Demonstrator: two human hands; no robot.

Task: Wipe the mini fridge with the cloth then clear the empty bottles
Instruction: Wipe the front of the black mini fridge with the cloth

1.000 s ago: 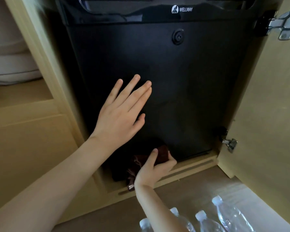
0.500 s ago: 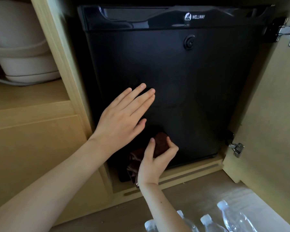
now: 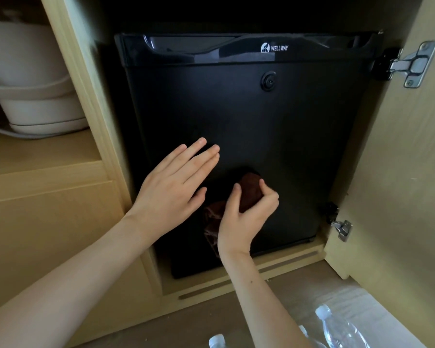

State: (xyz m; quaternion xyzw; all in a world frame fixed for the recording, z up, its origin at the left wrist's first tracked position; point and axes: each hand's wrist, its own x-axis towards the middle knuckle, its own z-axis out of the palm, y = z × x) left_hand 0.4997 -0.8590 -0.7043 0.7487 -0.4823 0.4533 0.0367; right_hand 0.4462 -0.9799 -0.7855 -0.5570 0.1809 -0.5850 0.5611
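Two bare hands meet on the front of the black mini fridge (image 3: 261,116), which stands inside a pale wooden cabinet (image 3: 91,101); the left hand (image 3: 171,189) lies flat against the fridge door, fingers straight and close together, thumb set a little apart, holding nothing; the right hand (image 3: 244,217) sits just beside and below it, thumb and fingers curled round a dark brown cloth (image 3: 249,188); the bunched top of the cloth shows between thumb and forefinger and is pressed to the lower middle of the door, while a loose end hangs down to the left of the wrist; a white logo reading WELLWAY (image 3: 274,48) marks the glossy top band, with a round lock (image 3: 269,81) beneath it; the cabinet door (image 3: 399,172) stands open at the right on two metal hinges (image 3: 412,64); clear plastic bottles (image 3: 337,327) with white caps stand on the floor at the lower right, well apart from both hands and partly cut off by the frame edge; a white appliance (image 3: 30,84) rests on the shelf at the left.
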